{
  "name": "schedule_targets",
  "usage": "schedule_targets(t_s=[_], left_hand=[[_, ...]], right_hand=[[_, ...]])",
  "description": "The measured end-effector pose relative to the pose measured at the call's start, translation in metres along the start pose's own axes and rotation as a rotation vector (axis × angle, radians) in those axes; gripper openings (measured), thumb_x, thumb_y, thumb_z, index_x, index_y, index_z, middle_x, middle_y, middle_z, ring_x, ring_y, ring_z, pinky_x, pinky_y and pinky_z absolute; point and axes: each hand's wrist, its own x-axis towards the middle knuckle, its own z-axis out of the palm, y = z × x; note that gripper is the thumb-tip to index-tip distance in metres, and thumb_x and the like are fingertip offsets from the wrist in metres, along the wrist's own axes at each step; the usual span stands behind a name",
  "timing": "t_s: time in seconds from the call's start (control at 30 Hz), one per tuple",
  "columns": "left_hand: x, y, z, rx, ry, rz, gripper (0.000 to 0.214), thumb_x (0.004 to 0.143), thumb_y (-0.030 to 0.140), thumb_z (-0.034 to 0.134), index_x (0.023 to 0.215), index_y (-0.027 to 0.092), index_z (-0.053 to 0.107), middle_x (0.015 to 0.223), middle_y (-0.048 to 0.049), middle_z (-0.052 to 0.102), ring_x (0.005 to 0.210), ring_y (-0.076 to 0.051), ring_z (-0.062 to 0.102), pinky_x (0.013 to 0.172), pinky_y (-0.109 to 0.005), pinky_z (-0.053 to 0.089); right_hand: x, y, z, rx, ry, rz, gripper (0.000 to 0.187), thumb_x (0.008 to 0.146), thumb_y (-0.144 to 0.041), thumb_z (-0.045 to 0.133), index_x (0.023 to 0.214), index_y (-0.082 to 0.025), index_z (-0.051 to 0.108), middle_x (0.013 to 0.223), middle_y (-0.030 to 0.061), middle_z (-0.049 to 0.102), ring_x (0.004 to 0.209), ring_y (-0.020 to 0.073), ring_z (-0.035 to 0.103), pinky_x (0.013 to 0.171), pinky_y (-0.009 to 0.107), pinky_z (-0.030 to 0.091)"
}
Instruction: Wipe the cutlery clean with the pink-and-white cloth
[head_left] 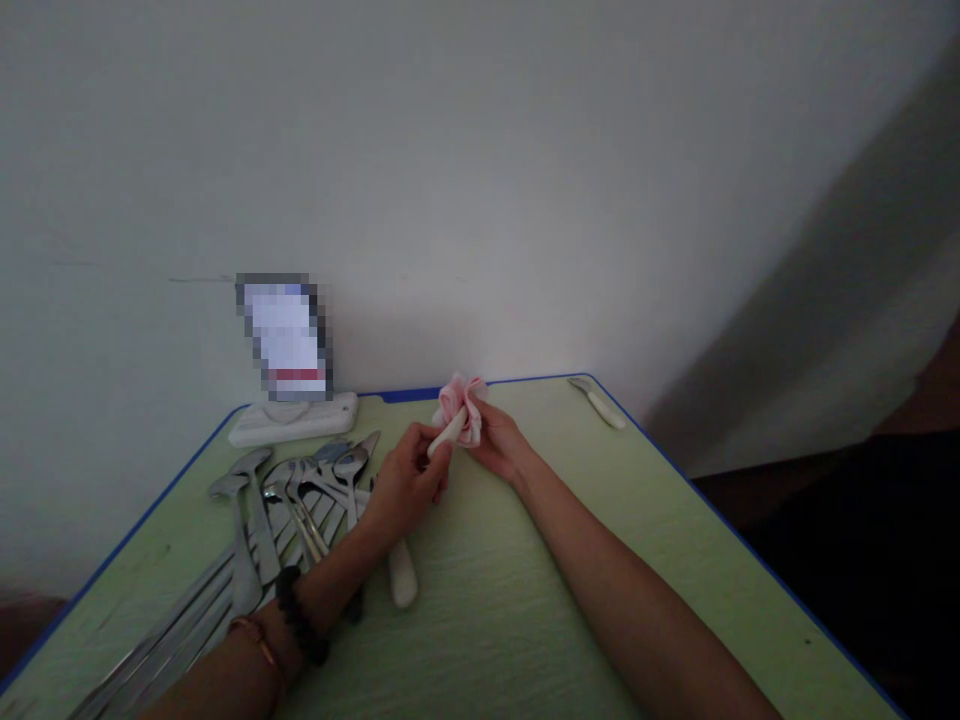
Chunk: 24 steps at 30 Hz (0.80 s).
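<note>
My left hand point(414, 468) is closed round a white handle point(448, 433) that points up and to the right. The far end of this utensil is hidden in a bunched pink-and-white cloth point(454, 397), so its kind does not show. My right hand point(495, 437) grips the cloth from the right, wrapped about that end. Below my left wrist, another white handle point(403, 575) lies on the table. A heap of metal spoons point(350, 464) and other long-handled cutlery is spread left of my left forearm, partly covered by it.
The green table point(510, 600) has a blue edge and stands against a pale wall. A phone point(289, 340) with a blurred screen leans upright on a white block point(294, 418) at the back left. One white-handled piece of cutlery point(598, 403) lies by the far right corner.
</note>
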Motion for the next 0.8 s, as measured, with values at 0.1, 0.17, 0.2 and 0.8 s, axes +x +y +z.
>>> schedule_targets(t_s=[0.1, 0.17, 0.2, 0.8], left_hand=[[-0.001, 0.0, -0.002, 0.018, 0.08, 0.002, 0.016, 0.083, 0.036, 0.048, 0.082, 0.02, 0.045, 0.048, 0.0102, 0.043, 0.038, -0.007, 0.038, 0.038, -0.017, 0.029], [-0.002, 0.0, -0.003, 0.019, 0.116, 0.016, 0.015, 0.082, 0.034, 0.049, 0.079, 0.02, 0.046, 0.048, 0.0103, 0.041, 0.039, -0.006, 0.035, 0.039, -0.016, 0.026], [-0.002, 0.0, -0.003, 0.014, 0.13, 0.024, 0.015, 0.081, 0.034, 0.049, 0.078, 0.019, 0.046, 0.048, 0.0101, 0.04, 0.039, -0.006, 0.035, 0.039, -0.016, 0.025], [-0.005, 0.013, -0.002, -0.226, 0.207, 0.097, 0.022, 0.087, 0.038, 0.04, 0.092, 0.019, 0.05, 0.053, 0.0091, 0.033, 0.044, -0.008, 0.033, 0.042, -0.016, 0.027]], right_hand=[[0.002, 0.002, -0.003, -0.036, 0.038, -0.059, 0.016, 0.069, -0.027, 0.071, 0.077, -0.015, 0.064, 0.069, -0.0001, 0.066, 0.059, 0.0106, 0.057, 0.06, 0.023, 0.048], [0.003, 0.003, -0.005, -0.043, 0.064, -0.124, 0.015, 0.067, -0.023, 0.072, 0.076, -0.015, 0.064, 0.071, -0.0001, 0.067, 0.063, 0.0108, 0.058, 0.063, 0.023, 0.048], [0.004, 0.004, -0.006, -0.04, 0.077, -0.156, 0.014, 0.066, -0.021, 0.072, 0.076, -0.016, 0.063, 0.072, -0.0006, 0.067, 0.064, 0.0105, 0.058, 0.065, 0.023, 0.048], [0.001, 0.004, -0.002, -0.138, 0.036, -0.13, 0.025, 0.061, -0.023, 0.076, 0.08, -0.016, 0.063, 0.073, -0.0002, 0.066, 0.068, 0.0105, 0.056, 0.067, 0.023, 0.045]])
